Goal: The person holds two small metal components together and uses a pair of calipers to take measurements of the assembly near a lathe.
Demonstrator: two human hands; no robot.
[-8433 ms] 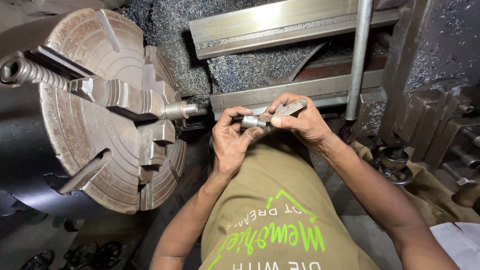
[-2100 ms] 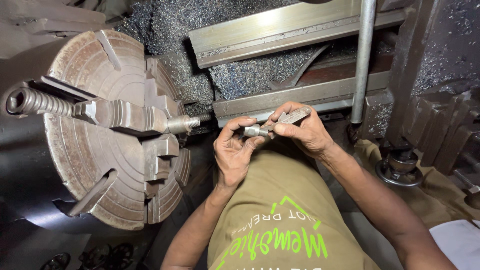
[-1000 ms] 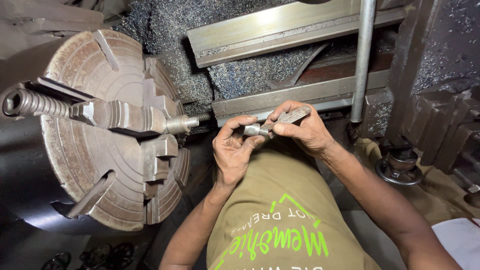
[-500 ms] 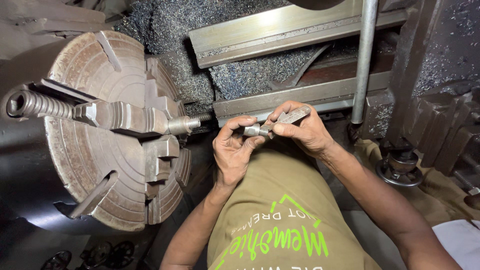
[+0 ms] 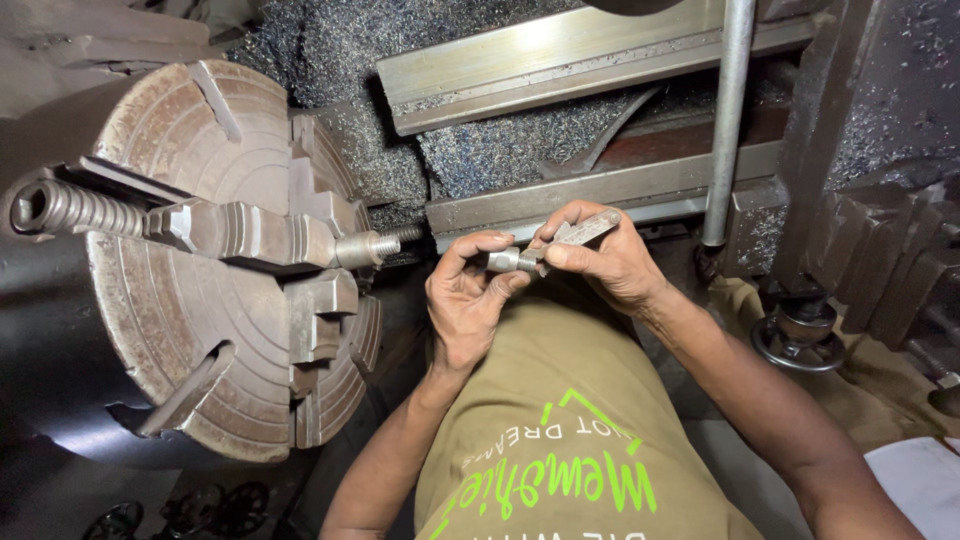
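My left hand point(image 5: 468, 305) pinches a small metal cylinder point(image 5: 503, 261) between thumb and fingers. My right hand point(image 5: 608, 262) holds a flat grey metal gauge point(image 5: 585, 230) against that cylinder's right end. Both hands meet just above my olive shirt, in front of the lathe bed. To their left, a short threaded stud point(image 5: 375, 244) sticks out from the jaws of a large round lathe chuck point(image 5: 190, 330).
The lathe bed rails point(image 5: 560, 55) run across the top, with grey metal swarf point(image 5: 500, 155) between them. A vertical steel rod point(image 5: 728, 120) stands right of my hands. A handwheel point(image 5: 800, 340) and carriage parts lie at right. A chuck screw point(image 5: 65, 207) projects at far left.
Over the earlier frames the hands stay together on the cylinder and gauge with only small finger shifts; the view has drifted slightly.
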